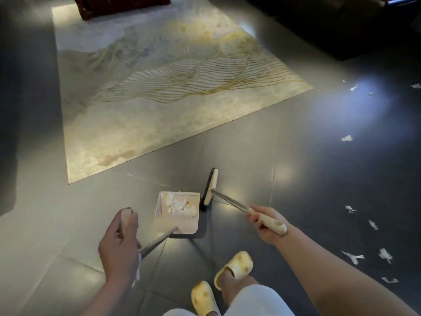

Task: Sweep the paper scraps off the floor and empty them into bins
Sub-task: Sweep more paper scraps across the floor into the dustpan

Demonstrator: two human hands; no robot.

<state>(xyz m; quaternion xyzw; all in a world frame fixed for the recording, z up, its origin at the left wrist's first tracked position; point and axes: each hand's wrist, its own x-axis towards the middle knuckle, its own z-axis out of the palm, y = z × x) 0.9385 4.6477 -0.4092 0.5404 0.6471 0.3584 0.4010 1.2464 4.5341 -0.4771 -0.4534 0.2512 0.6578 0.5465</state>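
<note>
White paper scraps [180, 205] are lying heaped inside the cream dustpan [176, 214], which is sitting on the dark tiled floor [250, 144] just in front of the person's feet. More loose scraps [347, 138] are lying scattered across the floor well off to the right. The broom head [210, 187] is standing on the floor just beside the dustpan's right edge, bristles facing the pan. The right hand [262, 221] is gripping the broom's cream handle [270, 222], fingers curled round it. The left hand [121, 242] is holding the top of the dustpan's handle [157, 241], fingers wrapped around the cream grip. Yellow slippers [234, 266] are showing below, along with white trouser legs. A pale rug with gold wavy lines [170, 87] is lying beyond the pan, and dark furniture [330, 23] is standing at the far edge.
</note>
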